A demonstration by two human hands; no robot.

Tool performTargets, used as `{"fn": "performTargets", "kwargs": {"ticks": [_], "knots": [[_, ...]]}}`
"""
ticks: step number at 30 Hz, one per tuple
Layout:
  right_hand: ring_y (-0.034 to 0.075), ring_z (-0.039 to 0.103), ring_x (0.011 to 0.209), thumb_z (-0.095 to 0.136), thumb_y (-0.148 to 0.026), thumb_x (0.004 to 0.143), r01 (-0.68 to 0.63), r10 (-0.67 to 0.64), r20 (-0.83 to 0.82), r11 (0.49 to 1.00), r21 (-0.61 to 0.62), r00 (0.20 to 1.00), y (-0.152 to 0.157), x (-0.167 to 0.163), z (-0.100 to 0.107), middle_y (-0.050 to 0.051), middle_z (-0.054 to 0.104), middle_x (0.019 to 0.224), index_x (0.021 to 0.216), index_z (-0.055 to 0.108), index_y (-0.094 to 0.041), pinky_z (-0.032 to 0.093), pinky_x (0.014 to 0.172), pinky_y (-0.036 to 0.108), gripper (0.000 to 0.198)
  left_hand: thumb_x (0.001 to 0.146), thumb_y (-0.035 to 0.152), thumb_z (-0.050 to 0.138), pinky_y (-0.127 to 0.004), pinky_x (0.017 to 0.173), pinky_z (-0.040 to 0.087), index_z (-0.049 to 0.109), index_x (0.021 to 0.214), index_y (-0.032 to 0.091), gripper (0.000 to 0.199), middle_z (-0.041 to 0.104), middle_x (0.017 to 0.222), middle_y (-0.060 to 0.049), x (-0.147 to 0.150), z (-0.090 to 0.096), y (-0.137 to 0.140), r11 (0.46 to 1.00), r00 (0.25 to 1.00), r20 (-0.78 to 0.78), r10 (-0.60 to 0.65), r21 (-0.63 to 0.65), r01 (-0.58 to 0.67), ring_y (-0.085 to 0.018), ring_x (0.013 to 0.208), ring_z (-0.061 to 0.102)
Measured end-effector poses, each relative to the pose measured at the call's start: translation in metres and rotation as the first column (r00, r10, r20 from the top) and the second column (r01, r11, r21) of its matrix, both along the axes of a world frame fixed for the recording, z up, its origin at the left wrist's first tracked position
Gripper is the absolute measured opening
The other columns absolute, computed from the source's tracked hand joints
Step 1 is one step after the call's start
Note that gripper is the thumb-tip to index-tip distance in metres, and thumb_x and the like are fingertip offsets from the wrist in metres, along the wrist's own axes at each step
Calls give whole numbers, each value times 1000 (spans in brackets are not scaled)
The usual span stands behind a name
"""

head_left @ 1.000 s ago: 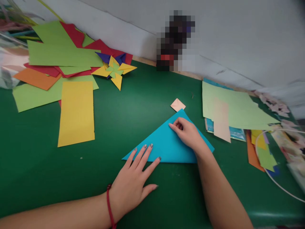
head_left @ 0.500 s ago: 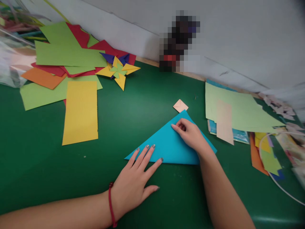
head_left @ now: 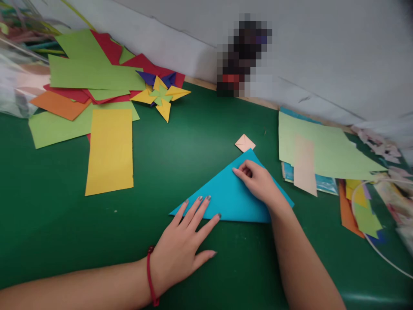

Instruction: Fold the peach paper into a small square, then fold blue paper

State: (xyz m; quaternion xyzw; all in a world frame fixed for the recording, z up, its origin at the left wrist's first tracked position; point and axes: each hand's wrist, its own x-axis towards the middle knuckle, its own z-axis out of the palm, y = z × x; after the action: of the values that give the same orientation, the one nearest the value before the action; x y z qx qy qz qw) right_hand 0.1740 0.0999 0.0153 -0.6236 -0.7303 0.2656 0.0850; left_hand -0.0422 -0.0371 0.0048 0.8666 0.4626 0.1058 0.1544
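A blue sheet of paper (head_left: 222,189), folded into a triangle, lies flat on the green table. My left hand (head_left: 185,237) is spread out, its fingertips resting on the paper's lower left part and its thumb on the table. On the upper right part of the triangle rests my right hand (head_left: 254,178), fingers curled in and closed, with nothing visible between them. Its wrist and forearm cover part of the lower right edge. Just beyond the triangle's top corner, touching or very near it, is a small pink folded paper square (head_left: 245,143).
A yellow paper rectangle (head_left: 109,150) lies left, below a pile of green and red sheets (head_left: 93,73). A yellow-and-purple folded paper star (head_left: 161,95) sits beside the pile. Pale green paper (head_left: 325,148) and coloured scraps (head_left: 361,206) lie right. A wall (head_left: 180,21) bounds the back.
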Motion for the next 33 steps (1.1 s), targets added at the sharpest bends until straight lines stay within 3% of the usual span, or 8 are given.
{"fn": "performTargets", "kwargs": {"ticks": [21, 28, 33], "knots": [[15, 48, 60, 43, -48, 81, 1, -1, -1, 1000, -2, 1000, 0, 0, -1, 2, 54, 68, 69, 46, -20, 33, 53, 27, 31, 81, 57, 35, -49, 104, 18, 26, 136, 28, 62, 18, 145, -9, 2, 1, -1, 999, 1000, -29, -10, -42, 9, -29, 132, 15], [14, 47, 59, 44, -48, 81, 5, -5, -8, 1000, -9, 1000, 1, 0, -1, 1, 54, 67, 69, 46, -20, 32, 52, 26, 31, 76, 57, 45, -50, 102, 23, 22, 137, 28, 71, 15, 146, -12, 3, 1, -3, 999, 998, -70, 1, -35, -3, -31, 132, 15], [14, 47, 60, 44, -48, 81, 1, -1, -16, 1000, -27, 1000, 1, 0, 1, 1, 53, 66, 69, 47, -20, 33, 53, 26, 31, 75, 57, 47, -48, 97, 32, 16, 138, 28, 76, 16, 145, -15, -4, 0, -11, 996, 990, -117, 85, -20, -88, -34, 130, 19]]}}
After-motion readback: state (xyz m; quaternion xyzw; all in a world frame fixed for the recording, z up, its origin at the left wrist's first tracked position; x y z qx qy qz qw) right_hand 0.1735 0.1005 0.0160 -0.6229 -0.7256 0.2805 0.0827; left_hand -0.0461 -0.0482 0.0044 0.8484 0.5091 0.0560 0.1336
